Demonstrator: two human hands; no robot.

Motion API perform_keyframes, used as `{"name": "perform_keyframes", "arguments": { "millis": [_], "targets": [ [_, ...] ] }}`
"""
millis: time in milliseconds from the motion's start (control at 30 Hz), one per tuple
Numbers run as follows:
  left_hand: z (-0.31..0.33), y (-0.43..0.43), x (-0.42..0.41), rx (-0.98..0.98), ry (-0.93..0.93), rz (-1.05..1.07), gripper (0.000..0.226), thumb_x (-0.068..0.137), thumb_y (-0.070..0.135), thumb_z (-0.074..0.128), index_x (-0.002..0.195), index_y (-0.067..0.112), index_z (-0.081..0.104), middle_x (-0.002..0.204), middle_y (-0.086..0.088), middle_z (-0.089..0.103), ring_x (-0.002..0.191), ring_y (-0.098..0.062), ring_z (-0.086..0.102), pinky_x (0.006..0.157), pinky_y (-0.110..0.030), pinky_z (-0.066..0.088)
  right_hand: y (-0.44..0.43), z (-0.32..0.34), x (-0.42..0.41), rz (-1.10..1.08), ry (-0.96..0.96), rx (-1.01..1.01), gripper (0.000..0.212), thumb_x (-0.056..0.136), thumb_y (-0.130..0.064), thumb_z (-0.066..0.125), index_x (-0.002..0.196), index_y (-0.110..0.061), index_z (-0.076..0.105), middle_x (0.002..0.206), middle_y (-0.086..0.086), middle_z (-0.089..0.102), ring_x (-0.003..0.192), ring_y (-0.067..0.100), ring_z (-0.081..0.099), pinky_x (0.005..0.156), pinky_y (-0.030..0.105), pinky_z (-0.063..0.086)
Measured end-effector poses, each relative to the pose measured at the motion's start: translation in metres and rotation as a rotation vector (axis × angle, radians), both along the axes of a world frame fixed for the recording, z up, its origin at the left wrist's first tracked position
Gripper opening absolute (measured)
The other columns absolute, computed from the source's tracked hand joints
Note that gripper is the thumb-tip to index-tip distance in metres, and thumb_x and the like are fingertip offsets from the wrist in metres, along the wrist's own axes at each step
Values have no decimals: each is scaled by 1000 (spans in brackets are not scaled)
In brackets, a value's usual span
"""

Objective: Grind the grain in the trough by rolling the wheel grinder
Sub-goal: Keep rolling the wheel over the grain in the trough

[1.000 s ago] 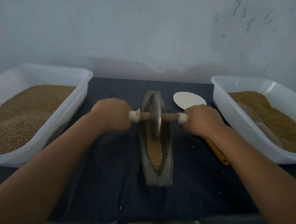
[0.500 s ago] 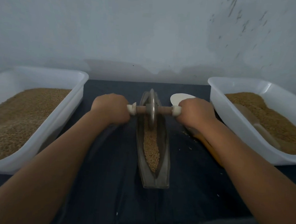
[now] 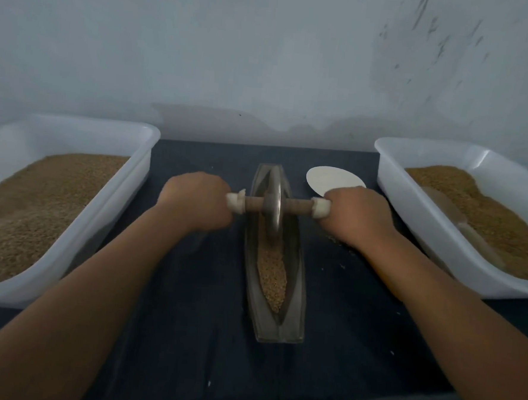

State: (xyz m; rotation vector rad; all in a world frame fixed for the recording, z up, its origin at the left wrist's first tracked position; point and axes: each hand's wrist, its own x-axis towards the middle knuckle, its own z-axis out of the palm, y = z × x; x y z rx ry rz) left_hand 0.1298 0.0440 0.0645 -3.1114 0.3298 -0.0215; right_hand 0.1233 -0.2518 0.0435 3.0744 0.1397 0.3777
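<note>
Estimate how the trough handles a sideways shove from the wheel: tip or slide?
Probably tips before it slides: the trough is long and narrow, sitting on dark cloth that likely grips. Likely heavy and stiff; it looks like thick metal. The wheel grinder stands on edge in its groove, so off-axis pressure could lever it sideways.
</note>
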Motion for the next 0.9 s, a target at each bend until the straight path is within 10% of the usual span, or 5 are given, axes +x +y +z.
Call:
{"name": "perform_keyframes", "arguments": {
  "millis": [367,667,900],
  "targets": [
    [-9,25,-56,10,160,-200,14,74,46,60,70,32,60,64,13,62,59,-2,59,52,-26,40,-21,16,-59,169,439,50,38,60,-69,53,78,-39,68,68,-19,66,59,2,61,54,30,51],
    [5,-8,24,29,-90,12,22,80,46,64,76,24,64,77,5,63,67,-19,59,65,-33,45,8,6,13,-13,-60,84,26,83,-44,54,83,-18,58,80,-4,65,78,29,63,71,39,59],
    [-10,17,-42,21,72,-153,13,79,43,61,74,32,60,71,13,61,66,-8,59,59,-29,46,-15,9,-41,135,232,23,26,75,-59,57,68,-34,63,66,-11,63,66,9,62,53,31,44]
  ]
}}
